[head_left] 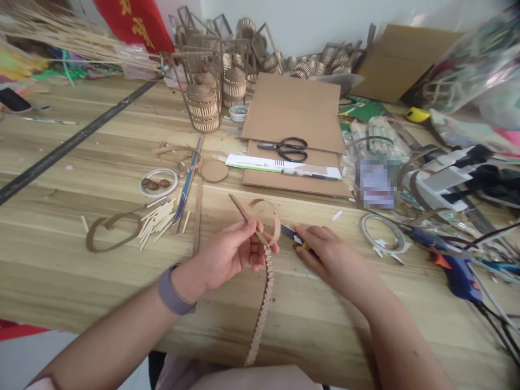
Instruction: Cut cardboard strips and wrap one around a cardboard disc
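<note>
My left hand (pixel 233 252) is closed on a curled brown cardboard strip (pixel 264 216) whose corrugated tail (pixel 262 309) hangs down over the table's near edge. My right hand (pixel 325 252) is closed on a utility knife (pixel 293 234) with a yellow body, its blade pointing at the curled strip. Both hands hover just above the wooden table (pixel 101 162).
Scissors (pixel 286 147) lie on cardboard sheets (pixel 294 114) behind the hands. Small sticks (pixel 158 219), a cardboard loop (pixel 114 230), a tape ring (pixel 159 181) and a round disc (pixel 214 170) sit left. A blue glue gun (pixel 455 271) and tape roll (pixel 382 232) lie right. Woven lanterns (pixel 203 105) stand at back.
</note>
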